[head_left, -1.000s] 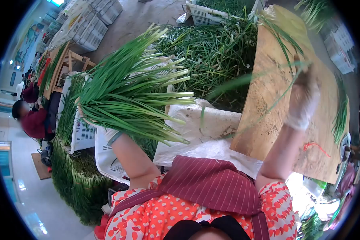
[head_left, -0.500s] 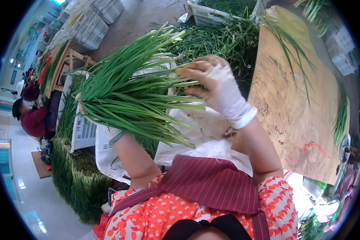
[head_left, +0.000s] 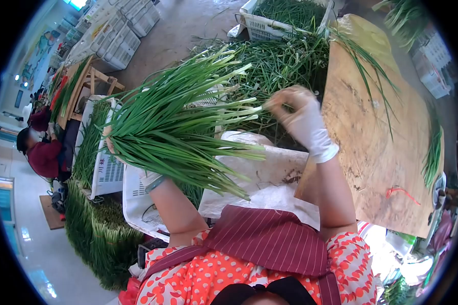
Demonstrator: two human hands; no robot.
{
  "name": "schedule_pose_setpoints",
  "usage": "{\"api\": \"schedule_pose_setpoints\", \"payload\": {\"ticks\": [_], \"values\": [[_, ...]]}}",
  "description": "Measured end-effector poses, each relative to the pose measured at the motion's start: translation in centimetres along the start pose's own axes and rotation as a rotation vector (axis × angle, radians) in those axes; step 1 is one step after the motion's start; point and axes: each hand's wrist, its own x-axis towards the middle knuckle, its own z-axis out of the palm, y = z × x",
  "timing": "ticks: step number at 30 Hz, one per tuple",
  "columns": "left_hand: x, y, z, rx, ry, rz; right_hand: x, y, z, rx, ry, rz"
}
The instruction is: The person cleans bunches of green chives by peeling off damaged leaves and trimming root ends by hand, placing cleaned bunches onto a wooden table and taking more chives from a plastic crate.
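Note:
My left hand (head_left: 110,142), gloved and mostly covered by leaves, grips a large bunch of long green stalks (head_left: 168,127). The bunch fans out to the right, its pale stem ends pointing toward the middle. Just right of those ends is my right hand (head_left: 297,114) in a whitish glove, its fingers bent and pinched at the tip of a pale stem. Whether it holds that stem or only touches it is hard to tell. Behind both lies a heap of loose green stalks (head_left: 275,66).
A wooden board (head_left: 387,168) with a few stalks and a red tie (head_left: 402,192) lies at right. White crates (head_left: 112,175) stand at left and a filled crate (head_left: 262,28) at the top. A person (head_left: 43,152) in dark red sits at far left.
My right hand swung from the board to the stem ends, then drew slightly right and down from them. The bunch in my left hand has shifted a little down and right.

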Motion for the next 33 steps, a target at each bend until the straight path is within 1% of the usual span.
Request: {"api": "schedule_pose_setpoints", "payload": {"ticks": [1,2,3,4,5,7,8,9,10,13,14,16,17,18,19,20,21,22,23,25,26,28,29,30,31,33], "values": [[0.0,0.4,0.2,0.183,0.011,0.09,-0.4,2.1,-0.4,-0.169,0.119,0.036],[-0.1,0.8,0.3,0.273,0.015,0.134,-0.8,3.9,-1.1,-0.14,0.244,0.232],[-0.1,1.3,0.4,0.364,0.024,0.178,-0.9,5.1,-2.2,-0.058,0.277,0.544],[-0.3,1.8,0.2,0.323,-0.062,0.161,-0.7,5.8,-2.9,-0.198,0.311,0.425],[-0.4,2.1,0.3,0.411,-0.098,0.144,-0.5,6.1,-3.3,-0.337,0.345,0.304],[-0.8,2.6,0.3,0.589,-0.175,0.12,1.2,3.5,-2.6,-0.043,0.229,0.127],[-1.0,2.2,0.7,-0.028,-0.105,-0.123,1.6,1.8,-1.7,0.249,0.075,0.171],[-1.2,1.9,0.8,-0.338,-0.086,-0.242,2.2,0.1,-0.9,0.592,-0.095,0.283],[-1.4,1.6,1.0,-0.647,-0.032,-0.36,2.6,-1.4,-0.3,0.826,-0.157,0.301],[-1.1,0.7,0.5,-0.221,-0.069,-0.117,2.8,-2.0,1.9,1.043,-0.221,0.316],[-1.1,0.4,0.2,-0.076,-0.08,-0.038,2.6,-2.2,1.9,1.047,-0.223,0.319],[-0.9,0.0,-0.2,0.07,-0.093,0.037,2.3,-2.9,0.9,1.112,-0.155,0.311],[-0.8,0.0,0.0,0.521,-0.091,0.062,2.3,-3.4,-0.7,0.875,-0.088,0.3],[-0.7,-0.3,0.0,0.747,-0.091,0.071,2.3,-2.2,-1.5,0.806,0.043,0.256],[-0.6,-0.6,-0.1,0.973,-0.09,0.081,2.5,-1.8,-2.6,0.814,0.24,0.191],[-0.5,-1.0,-0.3,0.86,-0.1,0.099,2.5,0.7,-3.5,0.879,0.378,0.222],[-0.5,-1.4,-0.7,0.75,-0.11,0.114,2.5,1.1,-5.1,0.933,0.499,0.313],[-0.4,-1.7,-1.0,0.696,-0.113,0.119,2.5,2.6,-5.7,0.846,0.598,0.3],[-0.4,-2.1,-1.3,0.641,-0.115,0.125,2.4,3.8,-5.3,0.846,0.594,0.299],[-0.1,-2.8,-1.4,-0.098,-0.106,-0.122,2.4,4.4,-4.8,-0.245,0.422,0.356],[-0.1,-3.1,-1.4,-0.468,-0.099,-0.243,2.6,4.6,-3.9,-0.152,0.306,0.3],[-0.3,-3.4,-1.5,-1.205,-0.073,-0.484,3.0,0.8,-2.1,0.26,0.014,0.4],[-0.4,-3.4,-1.7,-1.2,-0.077,-0.488,3.4,0.1,-0.6,0.565,-0.093,0.37],[-0.4,-3.2,-1.7,-0.862,-0.047,-0.351,3.7,-1.1,0.4,0.716,-0.207,0.421],[-0.3,-3.0,-1.6,-0.526,-0.017,-0.212,3.9,-2.0,1.3,0.834,-0.229,0.489],[-0.1,-2.3,-1.4,0.146,0.046,0.072,3.9,-2.8,1.9,0.916,-0.322,0.53]]}}
